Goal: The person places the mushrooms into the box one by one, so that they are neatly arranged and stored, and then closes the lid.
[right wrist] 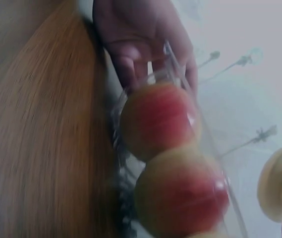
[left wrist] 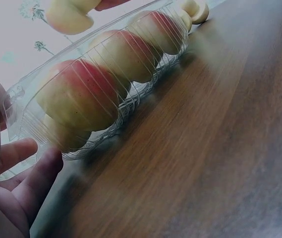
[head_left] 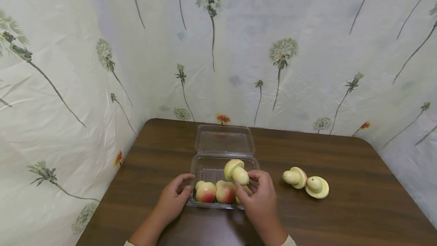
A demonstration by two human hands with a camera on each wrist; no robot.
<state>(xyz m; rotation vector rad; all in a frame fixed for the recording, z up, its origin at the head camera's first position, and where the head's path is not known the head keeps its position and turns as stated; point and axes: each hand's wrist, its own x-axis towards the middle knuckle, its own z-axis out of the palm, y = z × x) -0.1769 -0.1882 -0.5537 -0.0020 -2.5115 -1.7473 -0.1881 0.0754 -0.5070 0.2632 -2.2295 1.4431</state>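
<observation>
Evidently, the left grip [head_left: 172,196] curls round the left edge of the box [head_left: 206,172], whose thin, clear plastic looks light and likely to flex, so best held near a corner. Along the box's near edge lie three mushrooms [head_left: 206,193], smooth and probably light, firm and slightly slippery. Above them, toward the box's right edge, the right grip [head_left: 261,196] pinches another mushroom [head_left: 235,172] by its stem, seemingly the surest hold, since the rounded cap could slip. Two more [head_left: 295,177] rest right of the box; the open lid [head_left: 224,139] lies near the counter's [head_left: 153,151] far edge.
</observation>
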